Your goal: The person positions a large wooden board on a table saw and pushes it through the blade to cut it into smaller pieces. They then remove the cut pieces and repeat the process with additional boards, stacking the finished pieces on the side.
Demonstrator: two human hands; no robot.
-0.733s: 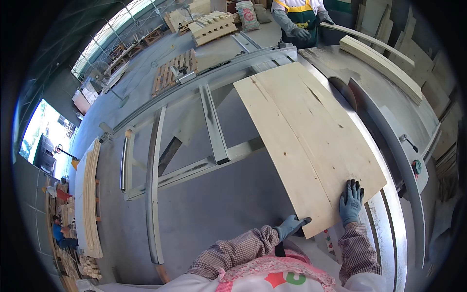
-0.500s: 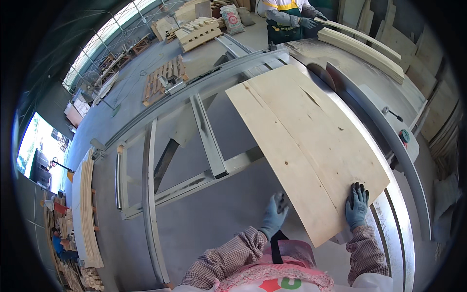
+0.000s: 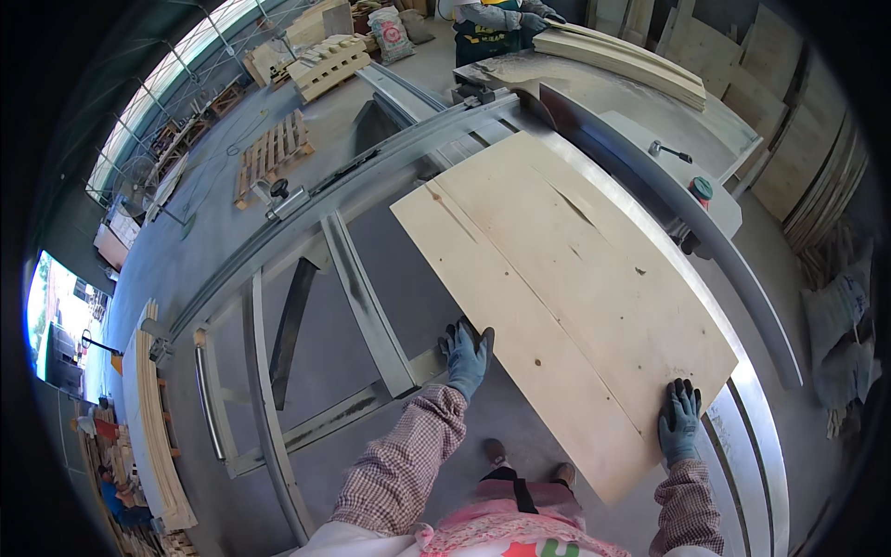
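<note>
A: Where does the wooden panel (image 3: 566,306) lie, compared with the hands?
B: Mostly ahead of them and between them, its far end stretching away from the person. The left hand (image 3: 467,357) is at its long left side, roughly halfway along; the right hand (image 3: 680,422) is at the near end, toward the right corner.
A: And beyond the panel?
B: A metal frame (image 3: 351,297) spreads out on the left, and a long grey fence (image 3: 668,204) runs past the right side.
A: How is the left hand shaped?
B: Fingers apart, pointing forward, thumb right against the edge. Whether it presses there, I can't tell.
A: The right?
B: Fingers extended and close together, laid flat on the top face, palm over the near edge. I can't see whether the thumb goes underneath.
</note>
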